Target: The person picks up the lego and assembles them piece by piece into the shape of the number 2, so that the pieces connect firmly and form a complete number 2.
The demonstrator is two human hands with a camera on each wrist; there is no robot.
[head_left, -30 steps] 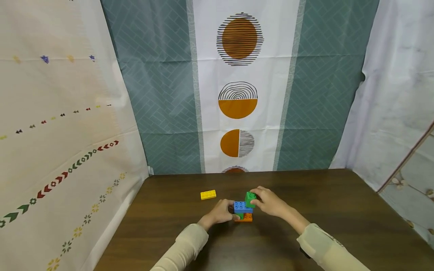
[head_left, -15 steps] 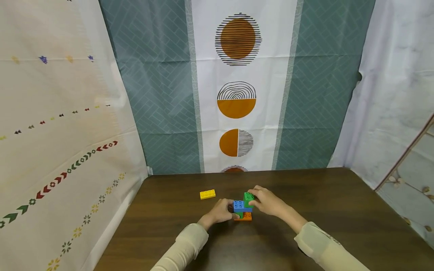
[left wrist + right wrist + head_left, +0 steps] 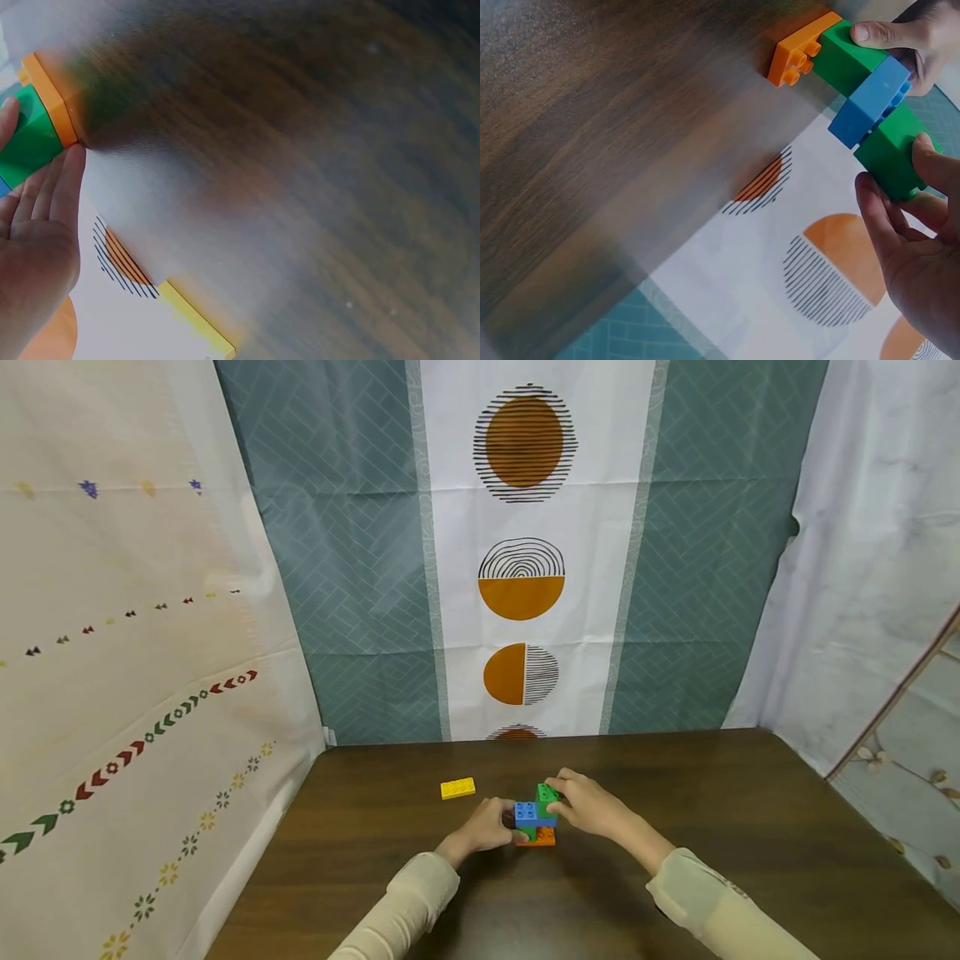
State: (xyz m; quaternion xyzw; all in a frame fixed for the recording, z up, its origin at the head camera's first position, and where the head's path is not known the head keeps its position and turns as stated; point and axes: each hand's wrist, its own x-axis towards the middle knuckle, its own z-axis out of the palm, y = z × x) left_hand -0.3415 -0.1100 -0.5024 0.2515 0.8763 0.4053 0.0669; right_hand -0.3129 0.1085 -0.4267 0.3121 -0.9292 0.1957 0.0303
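Observation:
At the table's middle stands a stack of toy building bricks. Its base is a flat orange brick point(image 3: 546, 837), and a green brick point(image 3: 846, 58) sits on that brick's left part. A blue brick point(image 3: 526, 811) lies across the top, overhanging to the right. My left hand point(image 3: 487, 827) grips the lower green brick between thumb and fingers, as the left wrist view also shows. With thumb and fingertips my right hand point(image 3: 596, 807) pinches a second green brick point(image 3: 895, 154) at the blue brick's right end. These two bricks meet; whether they are fully pressed together I cannot tell.
A yellow brick point(image 3: 457, 788) lies flat on the dark wooden table point(image 3: 360, 835), behind and left of the stack. Patterned cloths hang along the table's back edge and both sides.
My right hand has lowered the upper green brick slightly, onto the right end of the blue brick. My left hand keeps its grip on the lower green brick.

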